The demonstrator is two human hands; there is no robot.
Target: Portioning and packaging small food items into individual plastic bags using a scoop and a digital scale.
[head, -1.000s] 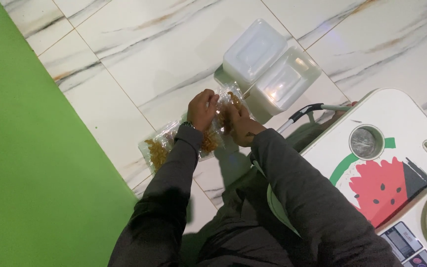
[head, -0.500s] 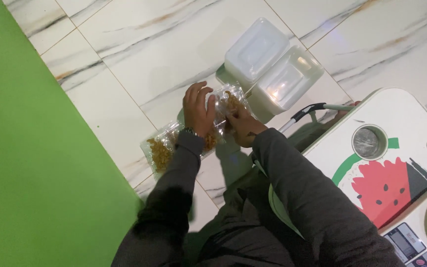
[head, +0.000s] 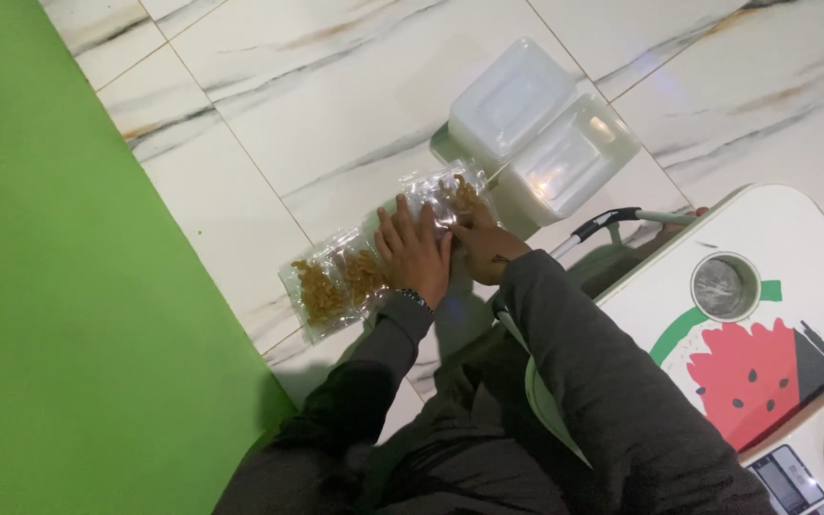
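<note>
A row of clear plastic bags [head: 336, 281] filled with brown pasta-like pieces lies on the white marble floor. My left hand [head: 414, 250] rests flat on the middle of the row, fingers spread. My right hand [head: 484, 246] lies beside it, its fingers on the end bag [head: 450, 195] near the containers. Both arms wear dark sleeves, and a bracelet sits on my left wrist.
Two clear plastic containers [head: 541, 133] stand side by side just beyond the bags. A green mat [head: 59, 315] covers the floor at left. A small white table [head: 765, 324] with a watermelon picture stands at right, with a scale [head: 813, 472] at its corner.
My left hand has lowered from gripping the bags to lying flat on them. The bags have settled onto the floor in a row.
</note>
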